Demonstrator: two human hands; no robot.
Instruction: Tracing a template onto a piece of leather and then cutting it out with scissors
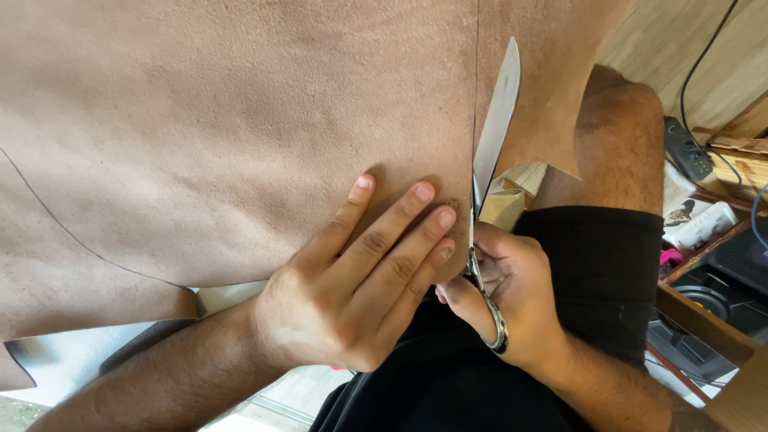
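1. Head view: the left hand (344,296) is lying open and flat, fingers spread, pressing down on the tan leather sheet (240,136) just beside a dark drawn line.
2. The right hand (512,296) is gripping the scissors (488,176) by their ring handles, closed around them; the long blade is lying along the line at the sheet's near edge.
3. The leather is draping over the person's lap, covering black shorts (592,264).
4. A remote (686,149) is resting on the wooden floor at the far right.

One leather sheet (240,136), one scissors (490,160)
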